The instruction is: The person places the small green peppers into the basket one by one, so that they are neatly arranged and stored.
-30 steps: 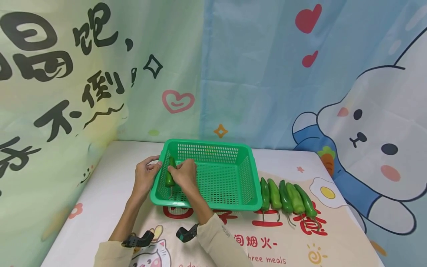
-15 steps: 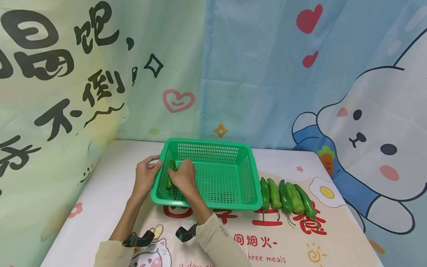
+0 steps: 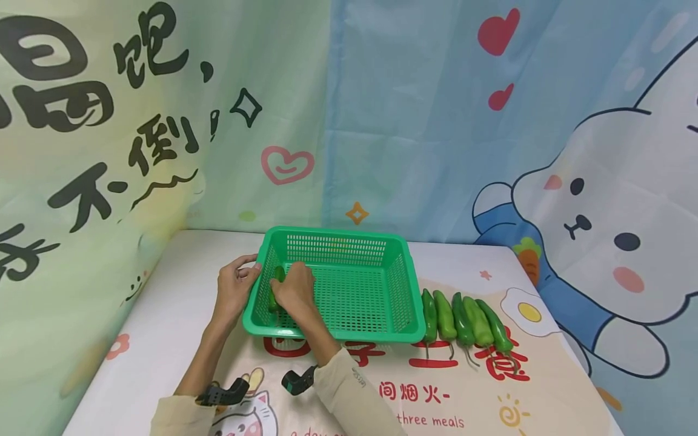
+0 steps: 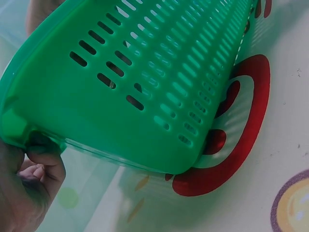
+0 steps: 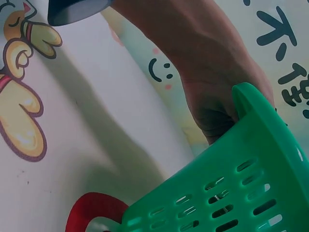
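Inside the left end of a green plastic basket, my right hand holds a green pepper, low by the basket's left wall. Part of the pepper is hidden behind the fingers. My left hand grips the basket's left rim from outside. In the left wrist view, the left hand's fingers curl at the basket's rim. The right wrist view is mostly filled by the basket's slotted wall, with the left hand beyond it.
Several green peppers lie in a row on the table just right of the basket, stems toward me. A printed cloth covers the table. Behind it hangs a cartoon backdrop.
My right hand has lowered the pepper toward the basket's floor. The left hand stays at the rim, and the whole head view has shifted slightly.
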Tool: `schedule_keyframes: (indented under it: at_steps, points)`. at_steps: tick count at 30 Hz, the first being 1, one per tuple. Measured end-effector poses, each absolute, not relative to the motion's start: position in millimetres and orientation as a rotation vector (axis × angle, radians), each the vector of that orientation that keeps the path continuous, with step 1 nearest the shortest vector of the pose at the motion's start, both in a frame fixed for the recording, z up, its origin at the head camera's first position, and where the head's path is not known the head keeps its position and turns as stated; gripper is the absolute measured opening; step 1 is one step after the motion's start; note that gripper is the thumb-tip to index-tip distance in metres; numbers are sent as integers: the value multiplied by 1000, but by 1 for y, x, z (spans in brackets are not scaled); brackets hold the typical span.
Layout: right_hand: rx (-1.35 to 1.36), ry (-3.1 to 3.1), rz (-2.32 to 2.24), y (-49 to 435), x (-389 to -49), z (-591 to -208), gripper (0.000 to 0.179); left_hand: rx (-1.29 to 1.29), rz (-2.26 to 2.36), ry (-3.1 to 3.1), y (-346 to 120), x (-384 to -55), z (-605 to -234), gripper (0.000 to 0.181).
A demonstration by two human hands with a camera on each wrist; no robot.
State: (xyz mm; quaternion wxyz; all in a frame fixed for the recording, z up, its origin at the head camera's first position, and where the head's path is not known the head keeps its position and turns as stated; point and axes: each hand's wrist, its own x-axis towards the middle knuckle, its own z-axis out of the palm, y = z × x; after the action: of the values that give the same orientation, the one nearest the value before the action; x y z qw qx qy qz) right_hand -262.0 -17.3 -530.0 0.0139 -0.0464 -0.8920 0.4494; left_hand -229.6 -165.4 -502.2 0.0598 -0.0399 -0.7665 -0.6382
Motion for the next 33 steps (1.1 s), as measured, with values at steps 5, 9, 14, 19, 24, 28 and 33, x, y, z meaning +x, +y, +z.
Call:
schedule_keyframes:
  at_steps: [5,9,14,19,24,28,33]
  points:
    - [-151,-2773,1427,-19,-259,-527,25,-118,-1923,-2326,-166,-229,-502,43]
    - [-127,-2779,1416,-19,-254,-516,26,-109,-1917,-2321,-167,-230,-502,42]
    - [-70,-2777,1372,-18,-247,-509,16,-113,-1909,-2319,-167,-230,-502,41]
    - [-52,-2826,1375,-15,-237,-492,14,-121,-1898,-2329,-166,-229,-501,41]
    - [-64,-2875,1310,-16,-250,-512,20,-125,-1885,-2331,-165,-229,-501,40]
    - [-59,-2851,1320,-16,-259,-530,22,-121,-1885,-2330,-164,-228,-500,39]
    - [-83,-2866,1332,-12,-250,-513,23,-117,-1893,-2333,-165,-229,-502,39]
